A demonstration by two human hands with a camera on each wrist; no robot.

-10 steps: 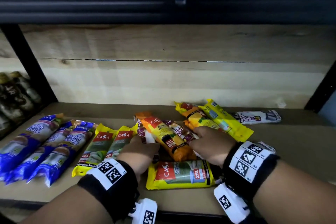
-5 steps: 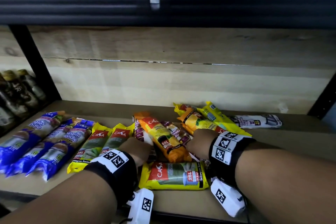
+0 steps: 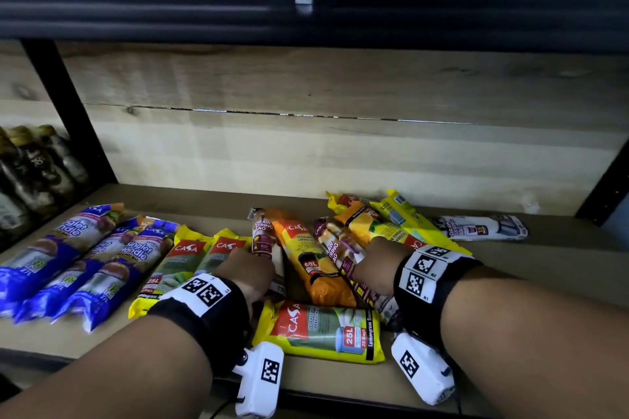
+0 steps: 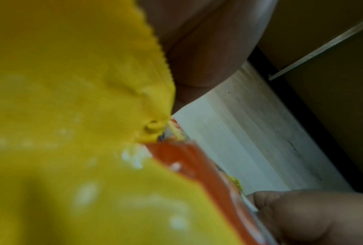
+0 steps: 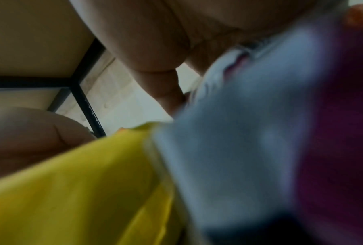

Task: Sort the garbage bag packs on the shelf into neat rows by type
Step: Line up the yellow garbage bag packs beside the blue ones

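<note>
Garbage bag packs lie on a wooden shelf (image 3: 544, 275). Three blue Singlet Handle packs (image 3: 85, 258) and two yellow 25L packs (image 3: 183, 265) form rows at the left. My left hand (image 3: 253, 269) grips a maroon draw string pack (image 3: 263, 235). My right hand (image 3: 374, 262) grips a purple draw string pack (image 3: 335, 248), which shows white and purple (image 5: 260, 132) in the right wrist view. An orange 60L pack (image 3: 306, 265) lies between the hands. Another yellow 25L pack (image 3: 320, 330) lies crosswise in front and fills the left wrist view (image 4: 71, 116).
An orange lemon pack (image 3: 371, 224), a yellow pack (image 3: 408, 218) and a white draw string pack (image 3: 483, 228) lie at the back right. Dark bottles (image 3: 30, 173) stand beyond a black frame post (image 3: 68, 112) at the left. A wooden back panel (image 3: 340, 153) closes the shelf.
Both hands stay on the middle pile. My right wrist has moved left and further in over the purple pack. The head view has come closer.
</note>
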